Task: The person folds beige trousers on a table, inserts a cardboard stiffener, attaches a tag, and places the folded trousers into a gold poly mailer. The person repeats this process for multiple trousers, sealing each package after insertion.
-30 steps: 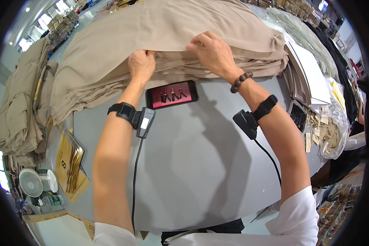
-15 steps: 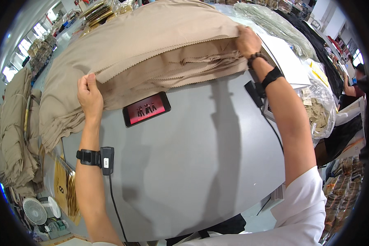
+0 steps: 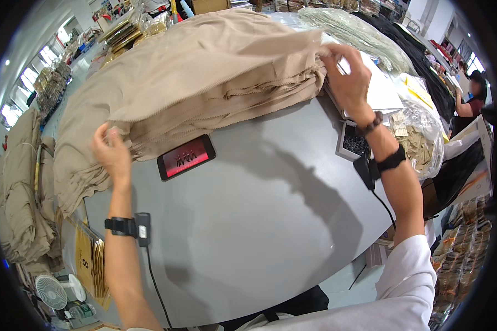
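A thick stack of beige fabric [image 3: 204, 60] with zigzag-cut edges covers the far part of the grey table [image 3: 232, 220]. My left hand [image 3: 111, 151] is at the stack's near left corner, fingers parted beside the top layer's edge. At the far right corner, my right hand [image 3: 350, 83] pinches the top layer's edge between thumb and fingers, with a gap inside the curled hand. The top layer is slightly blurred and raised near my right hand. A phone [image 3: 186, 157] with a red-pink screen lies against the stack's near edge.
A small box of dark bits [image 3: 352, 140] sits by my right wrist. Beyond it are white sheets [image 3: 378, 91] and a clear bag of beige pieces [image 3: 417, 140]. More folded fabric [image 3: 25, 193] and a small fan [image 3: 51, 291] are at left. A person [image 3: 469, 102] is at far right.
The top fabric layer has come down toward the stack. My left hand has lowered slightly and its fingers have parted. My right hand has turned, uncovering the small box.
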Demonstrator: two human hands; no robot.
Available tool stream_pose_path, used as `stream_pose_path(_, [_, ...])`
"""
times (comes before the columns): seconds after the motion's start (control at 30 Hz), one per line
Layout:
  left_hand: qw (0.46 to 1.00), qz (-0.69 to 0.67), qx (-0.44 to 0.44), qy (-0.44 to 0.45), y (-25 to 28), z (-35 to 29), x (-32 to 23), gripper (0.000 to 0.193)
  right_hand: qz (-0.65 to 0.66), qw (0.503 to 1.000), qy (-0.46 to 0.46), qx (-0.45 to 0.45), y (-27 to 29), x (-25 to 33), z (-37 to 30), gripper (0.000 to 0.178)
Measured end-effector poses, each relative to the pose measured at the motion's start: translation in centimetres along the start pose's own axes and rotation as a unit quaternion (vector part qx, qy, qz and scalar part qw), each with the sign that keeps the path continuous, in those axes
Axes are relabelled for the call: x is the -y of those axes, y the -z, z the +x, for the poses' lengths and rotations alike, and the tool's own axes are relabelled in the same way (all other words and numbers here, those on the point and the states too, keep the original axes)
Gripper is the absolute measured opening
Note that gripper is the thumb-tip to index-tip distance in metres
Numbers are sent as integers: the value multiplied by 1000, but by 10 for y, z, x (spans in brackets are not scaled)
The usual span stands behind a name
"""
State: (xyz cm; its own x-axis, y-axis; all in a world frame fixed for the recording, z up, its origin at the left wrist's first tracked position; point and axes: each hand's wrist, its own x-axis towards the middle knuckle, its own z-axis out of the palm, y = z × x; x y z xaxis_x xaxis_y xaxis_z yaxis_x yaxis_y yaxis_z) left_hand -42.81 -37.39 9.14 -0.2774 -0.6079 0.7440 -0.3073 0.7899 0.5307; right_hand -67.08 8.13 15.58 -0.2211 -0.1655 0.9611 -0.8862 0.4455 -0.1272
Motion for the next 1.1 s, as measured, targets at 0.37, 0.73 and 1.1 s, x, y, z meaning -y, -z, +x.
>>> stream_pose_path(0.37, [834,-326,355,-269,25,-86,-223,25,111,970,195,95,50,123,-35,30])
stream_pose_path(0.73, [887,-362,212,-192,37,-137,-239,23,104,982,50,151,83,131,-26,36])
stream_pose_path(1.1, [558,-677,146,458,5,-77,-177,34,-85,995,-53,-9,230,56,-37,15])
